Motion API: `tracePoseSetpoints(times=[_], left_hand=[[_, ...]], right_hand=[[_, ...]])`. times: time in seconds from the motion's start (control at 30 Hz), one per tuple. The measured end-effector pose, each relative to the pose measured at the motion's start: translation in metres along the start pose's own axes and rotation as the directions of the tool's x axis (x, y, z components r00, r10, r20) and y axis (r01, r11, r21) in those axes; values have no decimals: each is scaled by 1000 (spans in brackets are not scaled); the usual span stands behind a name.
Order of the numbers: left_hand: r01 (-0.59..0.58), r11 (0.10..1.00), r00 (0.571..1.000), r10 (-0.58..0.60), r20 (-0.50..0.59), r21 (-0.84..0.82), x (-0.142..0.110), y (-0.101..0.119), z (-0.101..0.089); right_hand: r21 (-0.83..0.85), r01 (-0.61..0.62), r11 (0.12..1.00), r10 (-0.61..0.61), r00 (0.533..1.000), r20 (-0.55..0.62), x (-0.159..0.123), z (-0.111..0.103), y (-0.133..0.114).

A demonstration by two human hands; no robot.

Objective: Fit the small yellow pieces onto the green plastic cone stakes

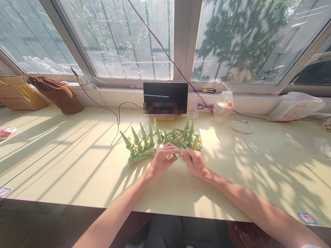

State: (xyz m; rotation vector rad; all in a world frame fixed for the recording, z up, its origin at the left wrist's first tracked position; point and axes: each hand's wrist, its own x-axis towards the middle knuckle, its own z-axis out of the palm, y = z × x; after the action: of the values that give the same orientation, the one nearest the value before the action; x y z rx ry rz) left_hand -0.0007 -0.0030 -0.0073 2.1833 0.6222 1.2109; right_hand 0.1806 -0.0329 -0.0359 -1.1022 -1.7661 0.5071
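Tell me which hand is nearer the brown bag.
Left. The left hand is to the near right of the brown bag; the right hand is farther right.

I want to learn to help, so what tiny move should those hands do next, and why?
Maybe the right hand should gently press toward the green piece while the left hand steadies it. The left grip holds that piece, and the right fingertips are close to its end. What they pinch is too small to tell.
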Motion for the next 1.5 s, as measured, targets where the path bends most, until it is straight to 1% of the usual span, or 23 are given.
tracePoseSetpoints(times=[0.63, 0.87, 1.0, 1.13, 1.2, 1.27, 1.33, 1.4, 1.43, 1.5], left_hand=[[-4, 1000, 1000, 4, 3, -5, -2, -2, 1], [-35, 999, 999, 35, 1, 9, -1, -4, 1], [-23, 1000, 1000, 23, -6, 17, -2, -5, 0], [65, 998, 998, -65, -7, 18, -1, -3, 2], [134, 991, 991, -134, -25, 11, 0, -2, 2], [223, 975, 973, -224, -54, -20, 1, -2, 2], [344, 934, 933, -351, -80, -92, 2, -3, 1], [453, 872, 876, -473, -88, -184, 2, -5, -1], [486, 846, 853, -514, -91, -219, 3, -6, -2], [506, 825, 833, -543, -107, -252, 4, -7, -5]], right_hand=[[-14, -36, 999, 36, 999, 32, 1, -1, -3], [-5, -20, 1000, 20, 1000, 15, 1, 2, 0], [9, -29, 1000, 29, 999, 12, 3, 4, 2], [44, -79, 996, 79, 997, -3, 4, 6, 2], [58, -98, 993, 99, 995, -15, 5, 6, 2], [68, -107, 992, 110, 993, -32, 5, 7, 3], [67, -100, 993, 104, 993, -53, 5, 7, 4], [49, -80, 996, 83, 995, -63, 5, 7, 5], [40, -71, 997, 74, 995, -62, 5, 8, 5], [26, -50, 998, 51, 998, -41, 4, 8, 6]])
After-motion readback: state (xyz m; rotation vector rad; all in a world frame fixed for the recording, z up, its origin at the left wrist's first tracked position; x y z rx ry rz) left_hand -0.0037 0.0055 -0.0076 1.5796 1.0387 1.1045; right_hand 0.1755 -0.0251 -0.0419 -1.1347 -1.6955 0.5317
